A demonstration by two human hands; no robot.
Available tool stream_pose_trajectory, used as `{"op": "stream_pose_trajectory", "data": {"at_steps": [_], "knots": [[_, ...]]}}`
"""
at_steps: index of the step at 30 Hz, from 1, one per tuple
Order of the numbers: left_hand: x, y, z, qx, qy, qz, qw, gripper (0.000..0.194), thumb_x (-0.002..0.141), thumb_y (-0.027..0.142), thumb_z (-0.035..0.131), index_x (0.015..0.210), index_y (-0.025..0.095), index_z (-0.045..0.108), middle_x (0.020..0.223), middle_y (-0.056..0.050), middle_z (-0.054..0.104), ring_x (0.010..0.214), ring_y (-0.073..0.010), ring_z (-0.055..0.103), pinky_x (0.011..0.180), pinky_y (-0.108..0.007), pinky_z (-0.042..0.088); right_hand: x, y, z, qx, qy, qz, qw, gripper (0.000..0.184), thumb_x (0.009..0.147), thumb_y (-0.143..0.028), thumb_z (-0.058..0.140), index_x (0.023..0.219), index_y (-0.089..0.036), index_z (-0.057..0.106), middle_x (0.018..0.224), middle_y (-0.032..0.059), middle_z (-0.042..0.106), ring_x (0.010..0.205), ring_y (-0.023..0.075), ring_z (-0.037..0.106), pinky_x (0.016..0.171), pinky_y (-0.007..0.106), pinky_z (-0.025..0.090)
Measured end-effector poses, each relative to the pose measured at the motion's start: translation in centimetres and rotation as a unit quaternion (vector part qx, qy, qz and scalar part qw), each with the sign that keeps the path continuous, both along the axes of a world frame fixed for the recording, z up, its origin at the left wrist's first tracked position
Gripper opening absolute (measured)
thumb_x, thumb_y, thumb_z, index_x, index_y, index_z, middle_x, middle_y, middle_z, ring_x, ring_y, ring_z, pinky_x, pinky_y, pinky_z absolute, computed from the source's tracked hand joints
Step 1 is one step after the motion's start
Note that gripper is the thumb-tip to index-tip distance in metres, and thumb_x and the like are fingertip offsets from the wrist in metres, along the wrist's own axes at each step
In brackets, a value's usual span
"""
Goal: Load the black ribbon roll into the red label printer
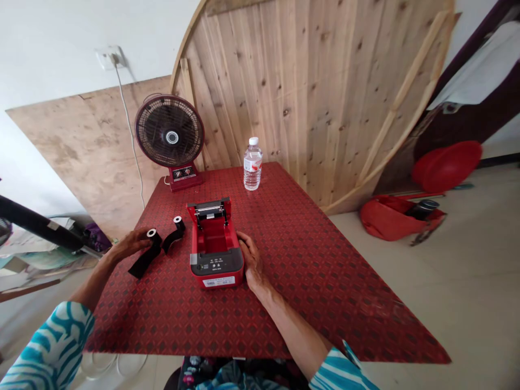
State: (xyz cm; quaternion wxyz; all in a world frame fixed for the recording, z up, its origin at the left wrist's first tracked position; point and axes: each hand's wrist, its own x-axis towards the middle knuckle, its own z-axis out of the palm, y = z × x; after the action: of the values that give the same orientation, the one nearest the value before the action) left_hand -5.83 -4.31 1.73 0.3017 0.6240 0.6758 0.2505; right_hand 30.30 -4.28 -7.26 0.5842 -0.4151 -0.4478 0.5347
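Observation:
A red and black printer [217, 262] stands on the table with its lid raised and its inner bay exposed. My right hand [252, 257] is closed against the printer's right side, steadying it; some fingertips are hidden there. To the left of the printer, my left hand [132, 242] has its fingers closed on a black roll [151, 236] with a white core, and a loose black strip trails from it toward me. A second, smaller black roll [177, 223] sits between that one and the printer, its own strip partly unwound.
A dark red fan [170, 135] stands at the table's back left. Behind the printer is a clear water bottle [252, 168] with a white cap. The red patterned table [325, 303] ends near my lap. Beyond it lean large wooden boards [309, 81]; a red bag [384, 219] lies on the floor.

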Motion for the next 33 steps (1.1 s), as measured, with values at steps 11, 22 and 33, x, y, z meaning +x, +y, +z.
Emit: {"op": "stream_pose_trajectory", "data": {"at_steps": [11, 22, 33], "knots": [[0.3, -2.0, 0.8, 0.038, -0.078, 0.093, 0.992, 0.052, 0.054, 0.057, 0.077, 0.086, 0.018, 0.062, 0.084, -0.005, 0.073, 0.084, -0.0261, 0.068, 0.077, -0.033, 0.053, 0.0, 0.0, -0.1, -0.005, 0.003, 0.004, 1.0, 0.035, 0.084, -0.046, 0.052, 0.11, -0.026, 0.064, 0.121, 0.0045, 0.065, 0.113, 0.0247, 0.057, 0.094, 0.04, 0.044], [9.3, -6.1, 6.3, 0.059, -0.196, 0.028, 0.978, 0.053, 0.059, 0.052, 0.081, 0.096, 0.019, 0.062, 0.088, -0.007, 0.074, 0.08, -0.0252, 0.07, 0.068, -0.032, 0.056, -0.3, 0.2, -0.3, 0.001, 0.02, 0.004, 1.0, 0.035, 0.083, -0.045, 0.053, 0.109, -0.025, 0.064, 0.117, 0.0043, 0.067, 0.112, 0.0238, 0.057, 0.094, 0.039, 0.045], [16.3, -3.5, 4.7, 0.081, -0.134, -0.104, 0.982, 0.051, 0.069, 0.052, 0.075, 0.104, 0.016, 0.064, 0.102, -0.011, 0.072, 0.095, -0.0275, 0.068, 0.088, -0.04, 0.054, -0.5, 0.2, 0.1, 0.016, 0.008, -0.007, 1.0, 0.032, 0.084, -0.04, 0.051, 0.108, -0.026, 0.066, 0.112, 0.0027, 0.067, 0.109, 0.0208, 0.058, 0.097, 0.037, 0.042]]}}
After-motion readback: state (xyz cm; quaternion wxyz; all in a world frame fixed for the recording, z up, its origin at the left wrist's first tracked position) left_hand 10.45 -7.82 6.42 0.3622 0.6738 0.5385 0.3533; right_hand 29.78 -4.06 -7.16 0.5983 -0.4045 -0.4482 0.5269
